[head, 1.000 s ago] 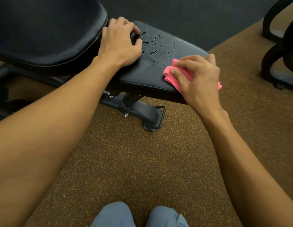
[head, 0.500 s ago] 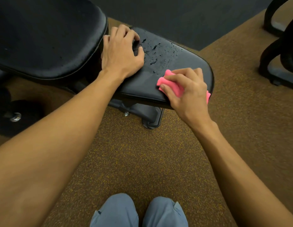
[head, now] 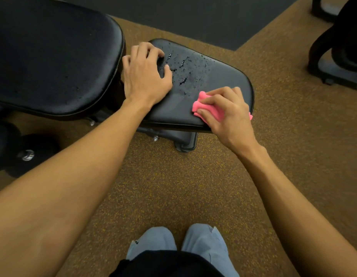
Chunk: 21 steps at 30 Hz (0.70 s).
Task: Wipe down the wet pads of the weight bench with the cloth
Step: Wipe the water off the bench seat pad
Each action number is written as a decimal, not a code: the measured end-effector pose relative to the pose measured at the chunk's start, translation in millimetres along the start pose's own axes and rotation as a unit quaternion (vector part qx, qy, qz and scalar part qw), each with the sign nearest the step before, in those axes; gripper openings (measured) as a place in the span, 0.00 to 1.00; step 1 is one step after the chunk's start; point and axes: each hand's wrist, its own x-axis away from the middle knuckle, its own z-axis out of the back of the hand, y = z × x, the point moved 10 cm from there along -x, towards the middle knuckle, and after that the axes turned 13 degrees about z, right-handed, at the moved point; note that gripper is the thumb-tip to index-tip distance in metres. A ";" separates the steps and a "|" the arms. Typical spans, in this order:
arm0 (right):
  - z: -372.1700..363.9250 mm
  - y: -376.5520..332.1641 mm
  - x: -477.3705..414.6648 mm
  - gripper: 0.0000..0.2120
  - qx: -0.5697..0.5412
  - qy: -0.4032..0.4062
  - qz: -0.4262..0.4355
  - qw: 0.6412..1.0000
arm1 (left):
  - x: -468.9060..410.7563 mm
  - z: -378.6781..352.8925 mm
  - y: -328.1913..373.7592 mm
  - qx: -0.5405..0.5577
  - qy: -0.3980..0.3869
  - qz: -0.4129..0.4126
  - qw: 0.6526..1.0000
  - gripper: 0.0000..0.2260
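Note:
The black seat pad (head: 219, 76) of the weight bench lies ahead of me, with water drops (head: 183, 66) beaded on its far left part. My right hand (head: 227, 114) presses a bunched pink cloth (head: 205, 106) onto the pad's near right edge. My left hand (head: 145, 76) rests flat on the pad's left end, fingers spread, holding nothing. The larger black back pad (head: 53, 56) sits to the left, with faint specks of moisture on it.
The bench frame and foot (head: 183, 140) stand under the seat pad on brown speckled flooring (head: 173, 186). A dark wheel with a bolt (head: 27, 154) is at the left. Another machine's black base (head: 337, 66) stands at the far right. My knees (head: 179, 244) are at the bottom.
My right hand dragged the pink cloth toward me across the seat pad, from mid-pad to the near edge. The view shifted down; my left hand stayed put.

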 end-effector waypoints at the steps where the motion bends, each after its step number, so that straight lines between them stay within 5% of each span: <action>1: 5.1 6.9 0.3 0.10 0.008 0.006 -0.016 1.000 | -0.2 -0.2 0.2 0.001 -0.002 0.001 1.000 0.17; 5: 2.4 19.7 -12.0 0.10 0.025 0.034 -0.062 0.997 | -0.2 0.3 0.6 0.002 -0.001 0.001 1.000 0.17; 11: -5.2 4.3 -14.2 0.10 -0.033 -0.042 0.042 0.998 | 0.2 1.0 2.9 0.003 0.007 0.012 1.000 0.17; 17: 4.8 39.4 -21.7 0.11 -0.031 -0.016 -0.030 0.999 | -0.1 4.6 1.5 -0.006 0.009 0.020 1.000 0.16; 21: -12.7 18.5 -31.6 0.10 -0.060 -0.042 0.016 0.997 | -0.4 5.0 1.3 -0.007 0.009 0.027 1.000 0.16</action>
